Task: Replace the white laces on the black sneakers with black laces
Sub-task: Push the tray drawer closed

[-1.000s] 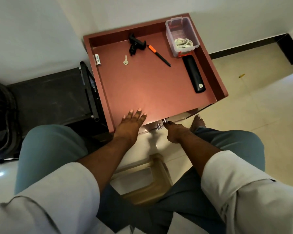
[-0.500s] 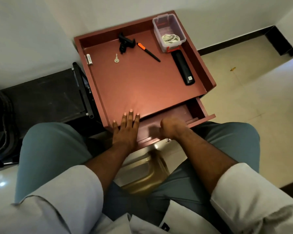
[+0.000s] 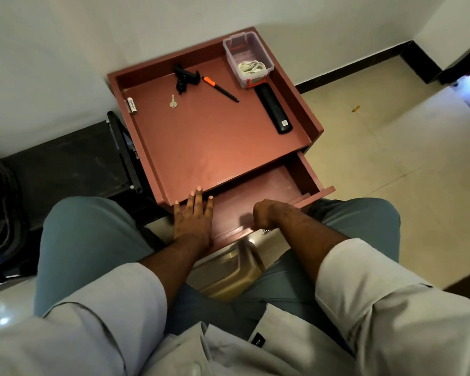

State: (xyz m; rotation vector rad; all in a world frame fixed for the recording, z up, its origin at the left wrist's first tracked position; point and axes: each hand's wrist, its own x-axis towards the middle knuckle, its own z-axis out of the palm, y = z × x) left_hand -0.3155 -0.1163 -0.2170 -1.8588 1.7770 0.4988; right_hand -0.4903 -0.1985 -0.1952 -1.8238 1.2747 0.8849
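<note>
White walls [image 3: 65, 50] (beige floor [image 3: 391, 172])

The cabinet top [image 3: 201, 147] looks like smooth reddish-brown painted wood with a soft sheen. The box [image 3: 248, 59] is clear glossy plastic, the key [image 3: 173, 102] pale metal. The floor tiles [image 3: 391, 158] are polished.

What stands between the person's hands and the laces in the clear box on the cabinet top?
Nothing visible does. The clear box with pale laces sits uncovered at the far right corner of the cabinet top. The left hand rests flat at the near edge; the right hand grips the open drawer front.
</note>
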